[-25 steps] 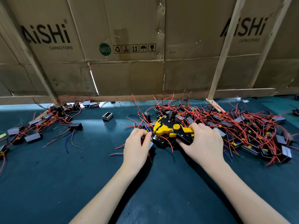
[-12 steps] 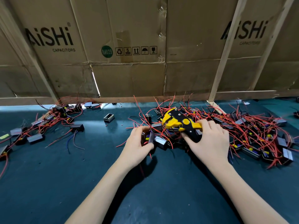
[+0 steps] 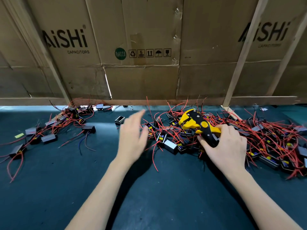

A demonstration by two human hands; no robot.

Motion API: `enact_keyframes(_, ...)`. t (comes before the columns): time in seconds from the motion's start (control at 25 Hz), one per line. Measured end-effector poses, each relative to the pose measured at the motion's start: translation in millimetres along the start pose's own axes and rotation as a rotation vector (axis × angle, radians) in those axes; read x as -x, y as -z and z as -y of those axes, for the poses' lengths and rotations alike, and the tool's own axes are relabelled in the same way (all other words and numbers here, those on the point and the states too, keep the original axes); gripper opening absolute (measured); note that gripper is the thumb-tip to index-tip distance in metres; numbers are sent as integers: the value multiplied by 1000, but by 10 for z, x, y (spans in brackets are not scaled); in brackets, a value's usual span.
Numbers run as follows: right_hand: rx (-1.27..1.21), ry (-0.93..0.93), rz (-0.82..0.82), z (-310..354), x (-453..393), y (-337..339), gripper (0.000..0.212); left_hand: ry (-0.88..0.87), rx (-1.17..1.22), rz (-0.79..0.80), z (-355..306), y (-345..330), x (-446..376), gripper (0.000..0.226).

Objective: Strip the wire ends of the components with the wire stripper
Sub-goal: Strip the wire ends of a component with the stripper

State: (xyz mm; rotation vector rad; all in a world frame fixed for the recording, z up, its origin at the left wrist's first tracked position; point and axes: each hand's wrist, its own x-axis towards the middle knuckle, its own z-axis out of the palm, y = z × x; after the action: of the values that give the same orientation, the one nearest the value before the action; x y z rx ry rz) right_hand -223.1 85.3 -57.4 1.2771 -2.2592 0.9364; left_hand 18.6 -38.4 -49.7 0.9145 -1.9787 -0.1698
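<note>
My right hand (image 3: 224,146) grips the handles of the yellow and black wire stripper (image 3: 197,125), whose jaws point up and left above a big heap of small black components with red wires (image 3: 259,135). My left hand (image 3: 132,138) hovers blurred over the mat left of the heap, fingers spread and straight, holding nothing. A grey-faced component (image 3: 171,145) lies at the heap's near left edge, just right of that hand. Whether the stripper's jaws hold a wire is hidden by the tangle.
A second, smaller pile of components (image 3: 49,130) lies at the far left of the dark green mat (image 3: 83,188). One lone component (image 3: 120,120) sits near the back. A cardboard wall (image 3: 141,77) with wooden battens closes the back edge.
My left hand has let go of the component it held beside the stripper and swung up and left, now open. The stripper has lifted and tilted to the right in my right hand.
</note>
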Motion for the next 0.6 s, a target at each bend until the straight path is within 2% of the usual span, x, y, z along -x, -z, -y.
enact_keyframes(0.08,-109,-25,-30,24,-11,15,62,187,-31,-232,229,271,-82,52)
enact_keyframes(0.12,-173,-32,-45,36,-17,29,63,319,-105,-288,368,404,-101,55)
enact_keyframes(0.2,-309,6,-101,41,-22,77,62,587,-320,-284,653,593,-80,58)
enact_keyframes(0.28,-384,77,-162,32,-19,134,61,747,-475,-163,849,649,20,53)
enact_keyframes(0.4,-322,123,-201,19,-34,179,61,829,-543,24,1014,622,139,41)
enact_keyframes(0.52,-231,131,-207,21,-39,189,64,769,-587,46,1028,653,100,25)
enact_keyframes(0.6,-201,131,-203,8,-44,184,64,759,-441,61,959,718,60,14)
